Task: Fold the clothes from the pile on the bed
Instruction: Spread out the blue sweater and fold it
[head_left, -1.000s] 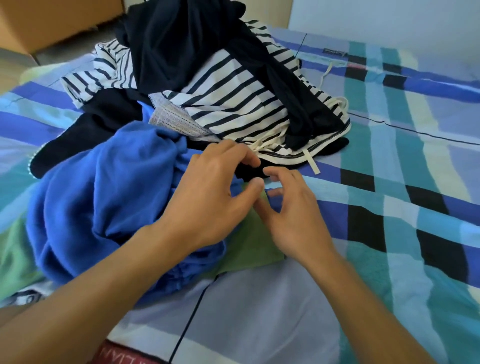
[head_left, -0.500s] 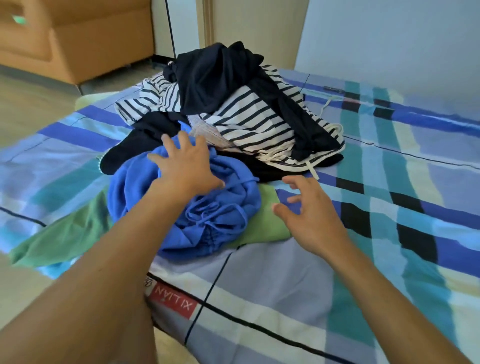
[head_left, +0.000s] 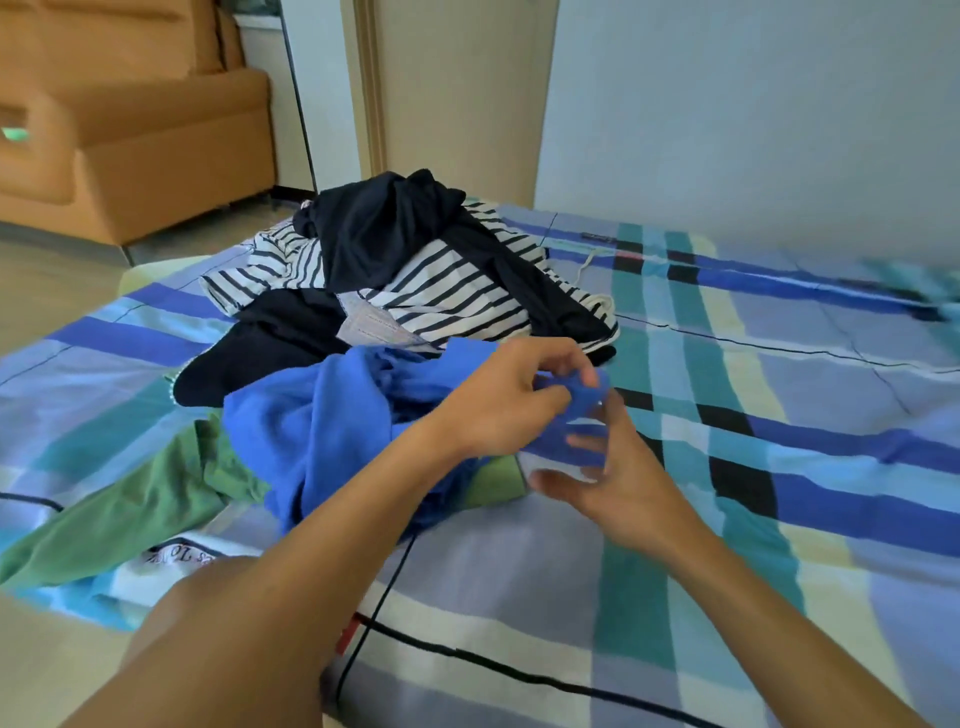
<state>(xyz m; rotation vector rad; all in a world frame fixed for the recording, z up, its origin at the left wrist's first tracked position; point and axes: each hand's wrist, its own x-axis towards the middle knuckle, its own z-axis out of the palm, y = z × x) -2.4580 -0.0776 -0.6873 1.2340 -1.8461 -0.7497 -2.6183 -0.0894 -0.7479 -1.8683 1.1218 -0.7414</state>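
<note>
The bed cover (head_left: 779, 545) in front of me is a plaid of lavender grey, teal, sky blue, cobalt and cream, with black squares and fine black lines. My blue garment (head_left: 322, 415) is a plain bright royal blue with no print. Toward the cover's near left edge, the green garment (head_left: 130, 509) is a flat mid green. Farther back, the striped top (head_left: 457, 296) is white with thin dark navy bands. The dark garment (head_left: 379, 234) draped over it looks plain black to deep navy. Past the far left corner the sofa (head_left: 156, 130) is orange-tan, and the wall (head_left: 727, 104) is pale blue-grey.
</note>
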